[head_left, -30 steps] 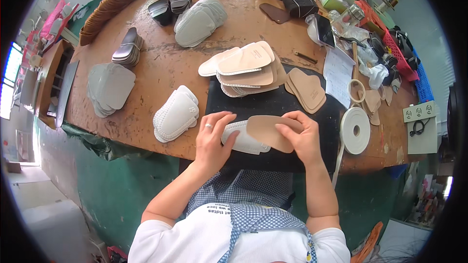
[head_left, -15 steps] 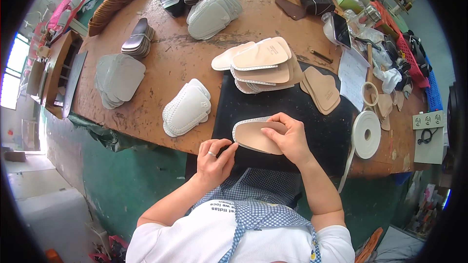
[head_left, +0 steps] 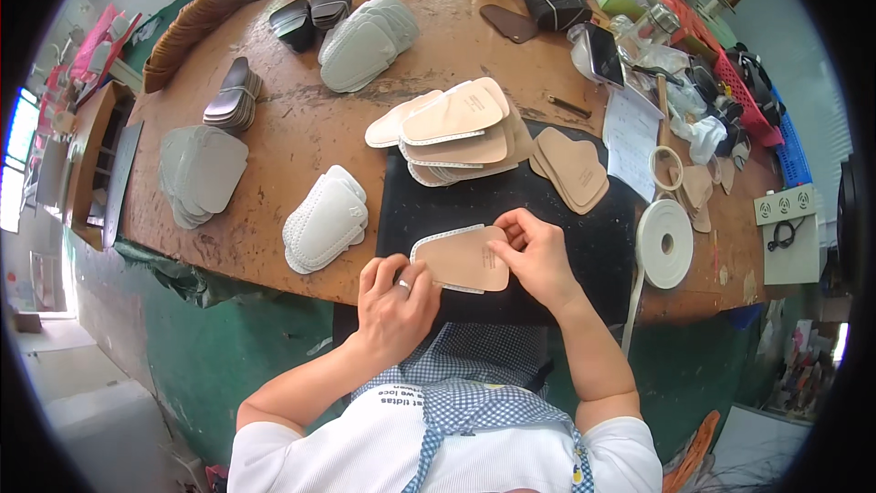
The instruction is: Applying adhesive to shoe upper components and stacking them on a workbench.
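Observation:
A tan leather insole piece [head_left: 465,258], backed by a white layer with a stitched-looking rim, lies low over the black mat [head_left: 598,251]. My left hand [head_left: 397,306] pinches its left end, fingers curled and a ring on one of them. At the right end, my right hand [head_left: 537,256] grips the edge between thumb and bent fingers. Just beyond is a stack of similar tan-and-white insoles [head_left: 456,123]. Several plain tan pieces [head_left: 577,169] lie right of that stack. White insole pieces [head_left: 324,224] form a small pile left of the mat.
Grey pieces [head_left: 205,173] and banded dark bundles [head_left: 233,96] sit on the left of the wooden table. A white tape roll [head_left: 664,245], paper sheet [head_left: 634,141], phone [head_left: 604,55] and pink basket [head_left: 748,96] crowd the right. The table's front edge runs close to my body.
My left hand has moved from the insole's near-left edge onto its left end. My right hand has shifted from across its face to its right edge, uncovering more leather. The whole view has shifted slightly.

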Motion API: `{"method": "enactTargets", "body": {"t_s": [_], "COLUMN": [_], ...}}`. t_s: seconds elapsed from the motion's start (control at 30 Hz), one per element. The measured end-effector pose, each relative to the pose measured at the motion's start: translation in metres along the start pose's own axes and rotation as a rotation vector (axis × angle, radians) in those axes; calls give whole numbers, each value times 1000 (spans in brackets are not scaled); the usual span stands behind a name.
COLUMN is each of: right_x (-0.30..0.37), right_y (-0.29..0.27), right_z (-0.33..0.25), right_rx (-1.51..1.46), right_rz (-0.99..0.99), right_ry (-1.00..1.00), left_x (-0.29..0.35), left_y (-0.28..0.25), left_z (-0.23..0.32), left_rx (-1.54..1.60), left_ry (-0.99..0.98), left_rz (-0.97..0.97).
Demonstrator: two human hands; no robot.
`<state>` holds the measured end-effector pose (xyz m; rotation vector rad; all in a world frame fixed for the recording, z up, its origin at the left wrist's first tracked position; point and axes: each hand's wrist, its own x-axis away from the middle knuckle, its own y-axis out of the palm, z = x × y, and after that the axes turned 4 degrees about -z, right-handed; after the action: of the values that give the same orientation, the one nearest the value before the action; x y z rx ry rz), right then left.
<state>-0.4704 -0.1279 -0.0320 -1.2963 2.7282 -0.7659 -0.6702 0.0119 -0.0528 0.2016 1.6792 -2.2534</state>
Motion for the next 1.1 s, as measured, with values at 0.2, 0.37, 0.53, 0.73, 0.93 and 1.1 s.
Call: {"method": "enactTargets", "body": {"t_s": [0.2,0.37,0.53,0.73,0.93,1.1], "right_x": [-2,-15,-78,-128,-63,-43], "right_y": [1,-10,-32,-58,-109,-108], "right_z": [2,-18,-80,-46,34,61], "right_rx": [278,123,83,280,432,570], "right_rz": [48,-40,120,245,445,505], "right_ry": [-131,-350,-459,-403,-86,-103], "left_x": [-30,-29,-25,-4,9,-1], "left_y": [18,-2,-40,-19,-22,-25], "left_z": [17,-14,-66,-88,-104,-87], "left_rx": [123,585,273,-28,124,64], "left_ry": [51,-53,-496,-436,-466,-540], "left_rz": [-339,-93,330,160,201,165]}}
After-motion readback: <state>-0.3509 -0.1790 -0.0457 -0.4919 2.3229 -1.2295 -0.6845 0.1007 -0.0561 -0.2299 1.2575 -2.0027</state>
